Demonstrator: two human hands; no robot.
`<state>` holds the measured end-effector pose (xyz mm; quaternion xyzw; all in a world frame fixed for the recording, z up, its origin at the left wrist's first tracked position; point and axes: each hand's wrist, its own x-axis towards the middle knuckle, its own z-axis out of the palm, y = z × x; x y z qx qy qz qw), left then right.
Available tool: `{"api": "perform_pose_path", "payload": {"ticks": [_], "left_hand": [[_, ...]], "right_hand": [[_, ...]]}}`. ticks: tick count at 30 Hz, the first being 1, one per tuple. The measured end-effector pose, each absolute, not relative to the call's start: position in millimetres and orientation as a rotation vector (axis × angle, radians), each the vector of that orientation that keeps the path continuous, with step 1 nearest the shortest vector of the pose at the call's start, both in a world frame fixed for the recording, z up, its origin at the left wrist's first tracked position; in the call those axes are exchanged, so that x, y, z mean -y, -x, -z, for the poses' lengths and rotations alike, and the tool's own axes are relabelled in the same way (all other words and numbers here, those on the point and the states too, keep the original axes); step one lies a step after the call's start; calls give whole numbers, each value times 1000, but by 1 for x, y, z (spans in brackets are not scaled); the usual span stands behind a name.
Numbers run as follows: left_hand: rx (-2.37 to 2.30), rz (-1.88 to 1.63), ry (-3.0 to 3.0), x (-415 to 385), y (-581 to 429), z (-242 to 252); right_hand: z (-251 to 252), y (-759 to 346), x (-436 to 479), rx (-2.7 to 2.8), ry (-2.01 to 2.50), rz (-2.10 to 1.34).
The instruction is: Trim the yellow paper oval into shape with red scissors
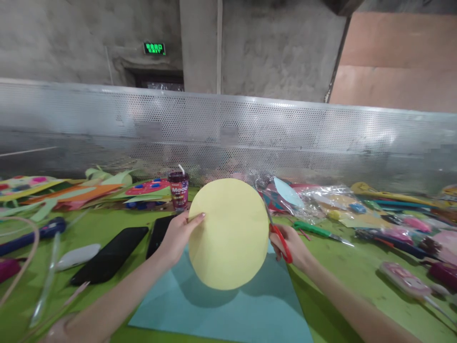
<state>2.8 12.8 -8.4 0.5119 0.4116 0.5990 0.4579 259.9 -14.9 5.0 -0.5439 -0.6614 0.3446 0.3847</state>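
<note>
A round disc of pale yellow paper (228, 236) is held up in front of me. My left hand (182, 233) pinches its left edge, thumb on the near face and the other fingers behind. At the right edge, my right hand (287, 243) is closed around red-handled scissors (284, 244). Their blades run up along the disc's rim, partly hidden, so I cannot tell whether they are apart. Beneath the disc a light blue sheet (228, 312) lies flat on the green table, with the disc's shadow across it.
Left of the sheet lie a black phone (112, 255), a white oval object (78, 256) and cables. A purple drink cup (178, 190) with a straw stands behind. To the right are a green-handled cutter (316, 229) and plastic-wrapped craft pieces (332, 202). A perforated metal barrier (228, 128) runs across the back.
</note>
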Motion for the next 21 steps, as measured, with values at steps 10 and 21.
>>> {"api": "perform_pose_path", "payload": {"ticks": [10,21], "left_hand": [[-1041,-1454,-1281,-13,-3,9],[-1059,-1454,-1310,-14,-1,8]], "right_hand": [[-6,-258,15,1711,1416,-831],[-3,-259,13,1706,1424,-803]]}}
